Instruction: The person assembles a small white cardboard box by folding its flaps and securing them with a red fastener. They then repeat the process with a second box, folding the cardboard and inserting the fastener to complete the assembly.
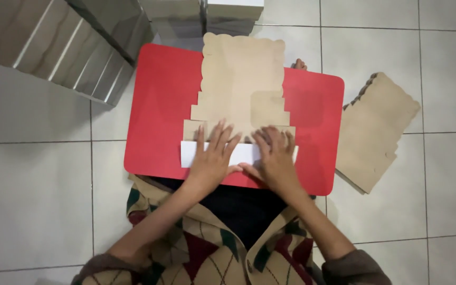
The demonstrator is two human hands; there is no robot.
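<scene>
Centre frame, on a red bench, left hand and right hand press flat, fingers spread, on a die-cut cardboard blank: likely light, thin, easily creased; best held by its edges.

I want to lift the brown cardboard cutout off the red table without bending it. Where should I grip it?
Probably by the cardboard cutout's wide stepped lower part, from the near side where both hands already press. The scalloped top lies flat on the red table, harder to pinch.
</scene>
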